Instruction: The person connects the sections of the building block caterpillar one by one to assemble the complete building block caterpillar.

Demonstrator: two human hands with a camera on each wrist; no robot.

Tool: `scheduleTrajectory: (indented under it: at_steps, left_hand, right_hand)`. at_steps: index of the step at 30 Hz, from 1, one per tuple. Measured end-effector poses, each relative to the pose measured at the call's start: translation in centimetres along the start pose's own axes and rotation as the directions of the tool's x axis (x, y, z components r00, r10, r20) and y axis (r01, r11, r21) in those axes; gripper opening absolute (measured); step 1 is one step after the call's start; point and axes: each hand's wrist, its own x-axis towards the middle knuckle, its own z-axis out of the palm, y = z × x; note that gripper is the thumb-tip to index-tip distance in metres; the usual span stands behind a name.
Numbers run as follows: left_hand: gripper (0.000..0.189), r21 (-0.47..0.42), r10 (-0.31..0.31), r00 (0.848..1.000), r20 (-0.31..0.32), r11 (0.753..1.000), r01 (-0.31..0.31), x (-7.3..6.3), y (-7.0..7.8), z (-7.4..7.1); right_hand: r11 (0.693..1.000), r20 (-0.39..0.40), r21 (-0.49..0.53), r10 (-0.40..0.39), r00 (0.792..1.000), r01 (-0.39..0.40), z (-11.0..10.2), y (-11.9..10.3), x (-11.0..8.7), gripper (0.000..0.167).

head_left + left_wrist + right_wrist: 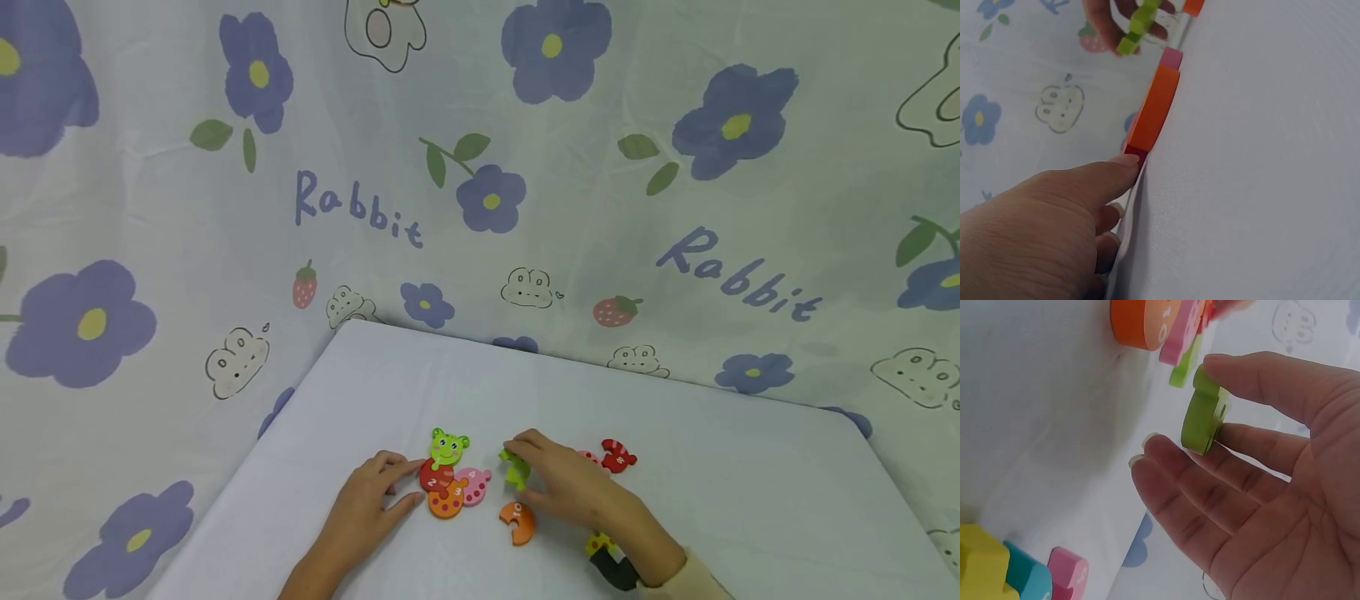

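On the white table, a caterpillar puzzle is partly joined: a green head piece (pixel 448 447), a red piece marked 2 (pixel 435 475), an orange piece marked 3 (pixel 446 502) and a pink piece marked 4 (pixel 474 487). My left hand (pixel 363 498) rests at its left side, with the thumb (pixel 1110 175) touching the red piece's edge and the index fingertip close to its upper left. To the right of the puzzle, my right hand (pixel 566 479) pinches a green puzzle piece (pixel 1200 419) between thumb and fingers, raised over the table.
An orange piece marked 10 (pixel 519 523) lies below the right hand. Beyond that hand are a red piece marked 8 (pixel 618 457) and a partly hidden pink one. By the right forearm lie yellow (pixel 982 562), teal (pixel 1029 575) and pink (pixel 1067 572) pieces. A patterned curtain (pixel 480 250) hangs behind.
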Motion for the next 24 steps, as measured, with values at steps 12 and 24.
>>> scheduleTrajectory:
  at_steps: [12,24]
  left_hand:
    - [0.045,0.003,0.025,1.0,-0.013,1.0,-0.025,0.0,0.0,-0.1]
    - [0.045,0.027,0.021,1.0,-0.005,0.999,-0.02,0.0,-0.3,0.1]
  right_hand:
    - [1.0,0.031,0.007,-0.019,0.999,0.019,0.6,-0.6,0.7,0.063]
    - [0.999,0.033,-0.012,-0.047,0.998,0.047,0.9,-1.0,1.1,0.061]
